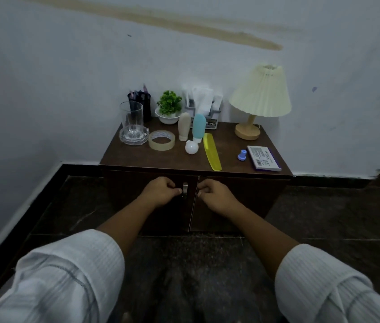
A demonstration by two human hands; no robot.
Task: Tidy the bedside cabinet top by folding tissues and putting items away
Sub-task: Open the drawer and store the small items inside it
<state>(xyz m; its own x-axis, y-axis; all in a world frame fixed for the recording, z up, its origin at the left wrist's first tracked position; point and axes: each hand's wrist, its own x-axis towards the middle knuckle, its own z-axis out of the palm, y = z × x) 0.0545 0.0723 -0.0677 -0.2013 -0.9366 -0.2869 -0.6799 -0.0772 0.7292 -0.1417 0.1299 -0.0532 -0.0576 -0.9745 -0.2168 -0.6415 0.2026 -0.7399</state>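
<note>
A dark wooden bedside cabinet stands against the wall. My left hand is curled by the metal handle of the left door, thumb touching it. My right hand is closed at the inner edge of the right door; its handle is hidden. On top lie a tape roll, a beige tube, a blue tube, a white ball-shaped thing, a yellow comb, a small blue cap and a white box. White tissues stand in a grey holder.
At the back are a pen cup, a tall glass in a glass dish, a small green plant in a white bowl and a cream pleated lamp. Dark tiled floor surrounds the cabinet; both doors look closed.
</note>
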